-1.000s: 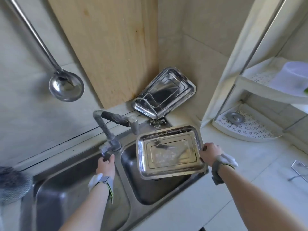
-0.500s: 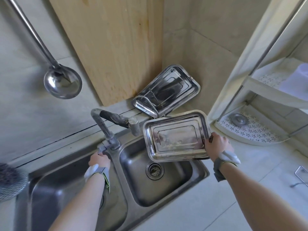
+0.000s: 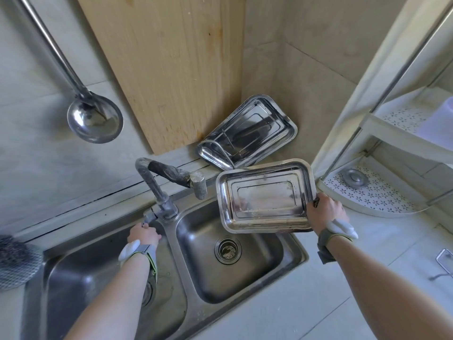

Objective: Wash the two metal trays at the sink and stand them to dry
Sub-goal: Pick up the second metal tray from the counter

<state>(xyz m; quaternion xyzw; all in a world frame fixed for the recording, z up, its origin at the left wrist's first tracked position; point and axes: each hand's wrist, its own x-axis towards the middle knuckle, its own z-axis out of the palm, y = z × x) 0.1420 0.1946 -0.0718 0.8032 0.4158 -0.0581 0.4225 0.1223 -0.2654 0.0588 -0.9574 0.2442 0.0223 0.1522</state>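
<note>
My right hand [image 3: 324, 211] grips the right rim of a rectangular metal tray [image 3: 264, 197], held tilted above the back right corner of the right sink basin [image 3: 235, 261]. A second metal tray [image 3: 250, 131] stands leaning in the wall corner behind the sink. My left hand [image 3: 144, 234] grips the tap handle at the base of the tap [image 3: 157, 187]. No water shows at the spout.
A wooden board [image 3: 171, 69] leans on the wall behind the tap. A steel ladle [image 3: 94, 119] hangs at left. A mesh scrubber [image 3: 14, 261] lies by the left basin [image 3: 98, 290]. A white corner rack [image 3: 382, 192] stands at right on the counter.
The held tray has moved from over the basin's middle up and right toward the corner, uncovering the drain. My left hand has shifted slightly lower at the tap base.
</note>
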